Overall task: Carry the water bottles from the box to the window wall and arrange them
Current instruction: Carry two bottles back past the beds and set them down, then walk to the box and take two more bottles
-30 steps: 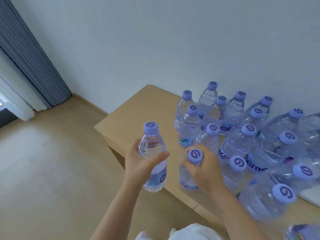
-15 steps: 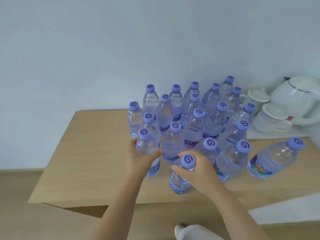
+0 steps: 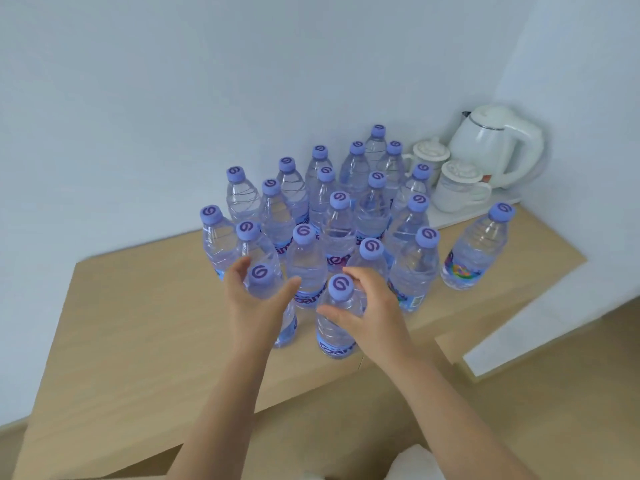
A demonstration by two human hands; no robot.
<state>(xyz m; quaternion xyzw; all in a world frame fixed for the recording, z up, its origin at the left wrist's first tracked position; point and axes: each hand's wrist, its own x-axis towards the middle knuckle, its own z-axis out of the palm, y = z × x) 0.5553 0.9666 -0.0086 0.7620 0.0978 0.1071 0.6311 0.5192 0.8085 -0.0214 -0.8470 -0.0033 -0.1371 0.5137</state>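
Observation:
Two clear water bottles with purple caps stand at the front of a cluster of several like bottles (image 3: 341, 220) on a wooden table (image 3: 138, 323) against a white wall. My left hand (image 3: 254, 306) curves round the shoulder of the left front bottle (image 3: 259, 274), thumb on its right side. My right hand (image 3: 372, 306) curves round the neck of the right front bottle (image 3: 334, 337), thumb on its left side. Both bottles rest upright on the tabletop, close to each other. No box is in view.
One more bottle (image 3: 476, 251) stands apart to the right. A white kettle (image 3: 491, 147) and two lidded white cups (image 3: 457, 185) sit on a white tray (image 3: 460, 218) in the back right corner. The table's left half is bare wood. The front edge lies just below the hands.
The view has swung right to face the table. Both bottles have come down from the air onto the tabletop at the front of the cluster, and my fingers have loosened round them.

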